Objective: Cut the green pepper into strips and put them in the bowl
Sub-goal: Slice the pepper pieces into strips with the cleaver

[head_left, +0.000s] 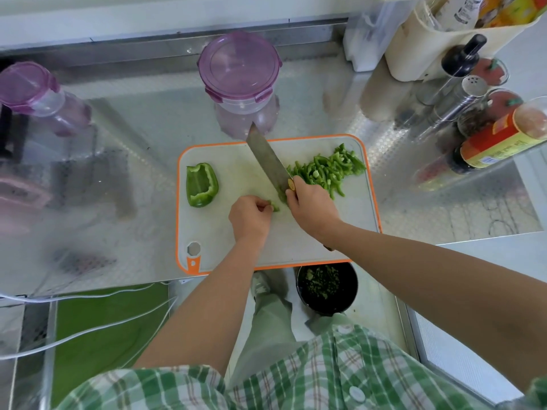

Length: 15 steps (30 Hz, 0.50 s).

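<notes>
Head view, pepper strips [325, 170] heaped, seemingly thin

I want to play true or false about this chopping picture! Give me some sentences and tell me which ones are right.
1. The right hand holds the knife. True.
2. A big uncut pepper piece lies on the cutting board. True.
3. The pile of pepper strips lies on the board's left side. False: it lies on the right side.
4. The left hand lies flat and holds nothing. False: its fingers pinch a small pepper bit beside the blade.
5. The round container behind the board has a green lid. False: its lid is purple.
</notes>
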Motion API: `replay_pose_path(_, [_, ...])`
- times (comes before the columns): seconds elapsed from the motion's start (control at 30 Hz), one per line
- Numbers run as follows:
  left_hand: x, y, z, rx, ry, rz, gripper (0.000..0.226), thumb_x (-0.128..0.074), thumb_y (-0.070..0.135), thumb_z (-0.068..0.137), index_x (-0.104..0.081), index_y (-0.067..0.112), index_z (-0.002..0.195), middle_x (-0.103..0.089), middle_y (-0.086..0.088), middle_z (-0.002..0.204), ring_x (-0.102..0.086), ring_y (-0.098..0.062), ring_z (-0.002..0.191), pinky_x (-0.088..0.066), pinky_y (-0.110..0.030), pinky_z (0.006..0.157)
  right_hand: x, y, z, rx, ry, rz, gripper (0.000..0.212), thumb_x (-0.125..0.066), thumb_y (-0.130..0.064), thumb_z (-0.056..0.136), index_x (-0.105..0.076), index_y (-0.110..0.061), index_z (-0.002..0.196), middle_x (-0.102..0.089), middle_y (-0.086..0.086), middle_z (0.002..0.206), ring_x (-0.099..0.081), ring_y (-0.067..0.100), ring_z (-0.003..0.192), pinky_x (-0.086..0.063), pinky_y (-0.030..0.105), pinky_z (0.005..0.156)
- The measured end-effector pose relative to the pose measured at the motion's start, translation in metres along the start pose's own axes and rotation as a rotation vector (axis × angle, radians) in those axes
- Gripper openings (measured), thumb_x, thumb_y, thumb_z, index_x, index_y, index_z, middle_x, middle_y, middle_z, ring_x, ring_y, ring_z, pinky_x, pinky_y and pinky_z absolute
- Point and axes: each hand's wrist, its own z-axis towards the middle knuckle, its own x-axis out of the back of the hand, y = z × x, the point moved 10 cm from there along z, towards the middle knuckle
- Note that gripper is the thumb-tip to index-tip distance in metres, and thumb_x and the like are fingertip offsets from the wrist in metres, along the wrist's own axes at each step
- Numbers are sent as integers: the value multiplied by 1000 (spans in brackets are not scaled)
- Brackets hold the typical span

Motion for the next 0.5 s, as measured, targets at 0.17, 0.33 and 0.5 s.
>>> replay_pose_path(0.17, [1,0,1,18,2,10,14,-66,21,87,-77,13,92,-75,-7,87,-68,-25,86,-48,-30,79,7,-4,-9,100,-66,-45,14,-42,-24,99,-40,-14,90,-50,9,66,-47,31,59,-33,34,52])
replay_pose_path(0.33, [3,1,1,31,5,29,17,-65,22,87,-77,12,91,-74,-10,85,-66,-26,89,-45,-30,74,-3,-5,-12,118,-95,-134,17,-40,-25,100,-46,-9,98,-55,12,72,-54,35,66,-37,36,53])
replay_pose_path(0.5, [4,4,0,35,5,53,15,-64,19,86,-77,11,87,-74,-11,86,-65,-29,88,-41,-28,70,-10,-4,-12,105,-97,-147,20,-39,-25,100,-47,-7,101,-47,8,69,-50,33,65,-34,35,53])
